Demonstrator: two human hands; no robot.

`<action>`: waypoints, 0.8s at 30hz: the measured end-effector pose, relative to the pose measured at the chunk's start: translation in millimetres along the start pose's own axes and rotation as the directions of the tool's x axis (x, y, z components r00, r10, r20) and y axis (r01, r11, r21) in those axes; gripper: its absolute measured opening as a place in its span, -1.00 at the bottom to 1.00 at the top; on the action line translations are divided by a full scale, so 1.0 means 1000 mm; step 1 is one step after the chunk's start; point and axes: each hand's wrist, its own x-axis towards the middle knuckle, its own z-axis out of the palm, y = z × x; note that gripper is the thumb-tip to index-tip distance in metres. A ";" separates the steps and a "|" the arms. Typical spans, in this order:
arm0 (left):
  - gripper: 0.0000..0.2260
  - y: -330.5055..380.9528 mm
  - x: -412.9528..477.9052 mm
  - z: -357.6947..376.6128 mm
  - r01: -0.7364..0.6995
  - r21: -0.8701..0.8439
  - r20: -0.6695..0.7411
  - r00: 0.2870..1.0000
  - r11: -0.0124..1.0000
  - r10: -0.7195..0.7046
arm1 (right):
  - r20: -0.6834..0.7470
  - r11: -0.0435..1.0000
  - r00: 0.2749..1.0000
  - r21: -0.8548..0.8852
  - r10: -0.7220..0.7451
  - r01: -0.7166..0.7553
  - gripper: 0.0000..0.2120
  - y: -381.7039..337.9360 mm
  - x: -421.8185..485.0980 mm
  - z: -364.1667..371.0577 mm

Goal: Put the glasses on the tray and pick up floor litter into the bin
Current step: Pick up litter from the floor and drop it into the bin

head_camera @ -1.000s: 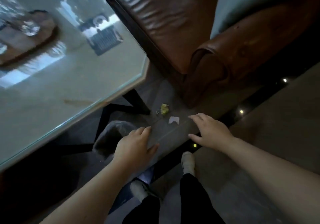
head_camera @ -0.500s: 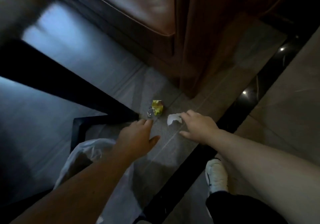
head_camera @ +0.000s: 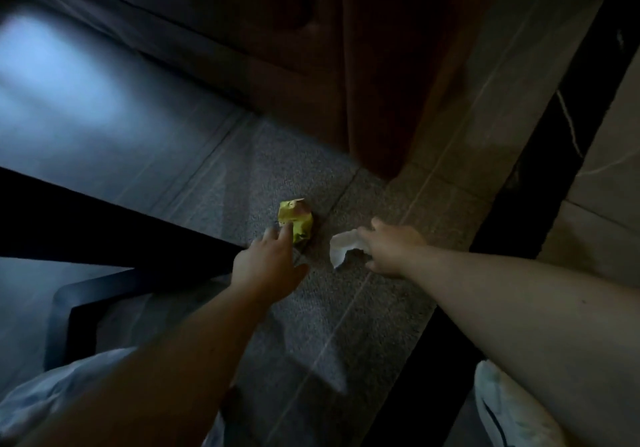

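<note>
A crumpled yellow wrapper (head_camera: 296, 218) lies on the grey floor tile near the sofa's corner. My left hand (head_camera: 268, 264) reaches it from below, fingertips touching its lower left edge, fingers apart. A crumpled white paper scrap (head_camera: 341, 247) lies just right of the wrapper. My right hand (head_camera: 391, 251) rests on its right side, fingers curled over it; whether it is gripped is unclear. The bin's white plastic liner (head_camera: 52, 398) shows at the bottom left. The glasses and tray are out of view.
A brown leather sofa (head_camera: 367, 76) stands just beyond the litter. The table's dark leg and frame (head_camera: 104, 228) run along the left. A black floor strip (head_camera: 512, 204) runs diagonally on the right. My white shoe (head_camera: 502, 408) is at bottom right.
The view dropped from the glass tabletop down to the floor. Both hands reached forward: the left came up to the yellow wrapper, the right settled onto the white paper scrap.
</note>
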 end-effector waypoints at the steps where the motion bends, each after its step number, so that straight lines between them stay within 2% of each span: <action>1: -0.22 0.000 0.006 0.005 0.002 0.001 -0.006 1.000 1.000 -0.002 | -0.011 1.000 1.000 -0.005 -0.001 0.001 -0.36 -0.001 0.005 0.005; 3: -0.18 0.000 0.014 0.016 0.000 -0.019 -0.012 1.000 1.000 0.000 | -0.021 1.000 1.000 0.006 -0.023 0.023 -0.34 -0.006 0.014 0.009; 6: -0.12 0.001 0.025 0.024 -0.007 -0.050 -0.002 1.000 0.999 0.007 | 0.043 0.999 0.998 -0.011 -0.043 0.043 -0.32 -0.016 0.025 0.004; 11: -0.06 -0.004 0.045 0.034 0.011 -0.059 0.017 1.000 0.998 -0.010 | 0.116 0.988 0.985 -0.074 -0.129 0.138 -0.45 -0.029 0.030 0.011; 15: -0.08 -0.007 0.061 0.045 0.017 -0.054 0.040 0.999 0.998 -0.015 | 0.100 0.969 0.966 -0.043 -0.237 0.242 -0.71 -0.024 0.027 0.025; 18: -0.18 -0.004 0.068 0.057 0.018 -0.035 0.082 0.996 0.999 -0.015 | 0.043 0.962 0.962 -0.012 -0.271 0.271 -0.84 -0.013 0.028 0.027; 22: -0.52 -0.002 0.065 0.067 -0.064 -0.037 0.070 0.995 0.997 0.066 | -0.077 0.972 0.971 0.036 -0.228 0.231 -0.83 -0.002 0.032 0.015; 24: -0.57 -0.006 0.059 0.064 -0.112 -0.009 0.102 0.988 0.994 0.112 | -0.109 0.976 0.972 0.049 -0.206 0.212 -0.81 -0.001 0.030 0.003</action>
